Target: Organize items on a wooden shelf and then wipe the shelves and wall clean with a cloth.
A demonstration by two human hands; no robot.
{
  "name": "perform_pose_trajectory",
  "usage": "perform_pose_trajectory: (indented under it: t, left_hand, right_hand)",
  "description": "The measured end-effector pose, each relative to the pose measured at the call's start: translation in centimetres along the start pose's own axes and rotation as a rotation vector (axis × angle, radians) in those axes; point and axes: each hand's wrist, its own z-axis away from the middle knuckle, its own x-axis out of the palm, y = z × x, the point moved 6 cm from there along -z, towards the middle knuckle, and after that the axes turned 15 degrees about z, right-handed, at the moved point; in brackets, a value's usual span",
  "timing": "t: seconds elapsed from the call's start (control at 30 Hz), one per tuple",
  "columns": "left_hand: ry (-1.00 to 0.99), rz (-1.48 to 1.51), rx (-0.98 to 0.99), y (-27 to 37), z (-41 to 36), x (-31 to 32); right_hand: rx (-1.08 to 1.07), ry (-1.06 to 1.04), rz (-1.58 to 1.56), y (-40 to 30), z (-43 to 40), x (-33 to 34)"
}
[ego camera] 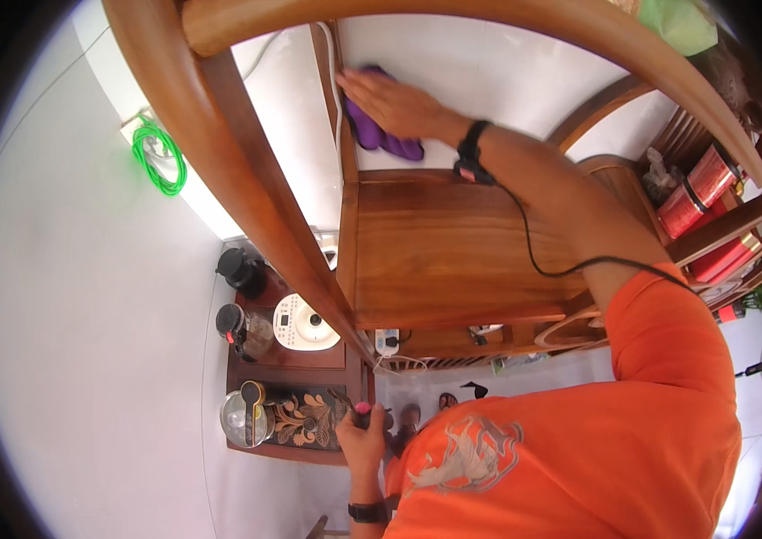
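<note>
My right hand (391, 108) lies nearly flat, fingers extended, over a purple cloth (371, 131). The cloth rests against a white surface beside a brown wooden upright (348, 158), along which a white cable runs. On my right wrist is a black strap (474, 151) with a dark cord leading off it. Lower down, my left hand (364, 438) is closed around a small dark object (359, 419) with a pink part; its exact kind is unclear. Just left of that hand stands a wooden tea table (286, 455) with a carved floral inlay.
Across the top curves a thick wooden rail (232, 135). Below my right forearm spans a wooden shelf board (448, 249). A glass kettle (249, 330), a white appliance (303, 323) and a glass lidded vessel (241, 419) stand on the tea table. Red canisters (701, 192) occupy the right.
</note>
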Motion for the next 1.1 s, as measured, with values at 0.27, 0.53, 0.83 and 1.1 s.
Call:
perform_pose_trajectory:
  t: [0.27, 0.53, 0.83, 1.1]
  left_hand:
    - [-0.031, -0.03, 0.061, -0.1, -0.7, 0.0]
    - [0.021, 0.029, -0.07, -1.1, -0.2, 0.2]
    - [0.05, -0.064, -0.077, 0.1, 0.2, -1.2]
    - [0.055, -0.066, 0.024, 1.8, -0.6, -0.9]
  right_hand:
    - [0.101, 0.04, 0.286, 2.2, -3.2, -0.5]
    - [0.395, -0.113, 0.111, -2.9, -4.9, 0.4]
    - [-0.041, -0.335, -0.077, -14.2, 3.5, 0.7]
    - [0.305, -0.532, -0.771, -15.9, 6.1, 1.3]
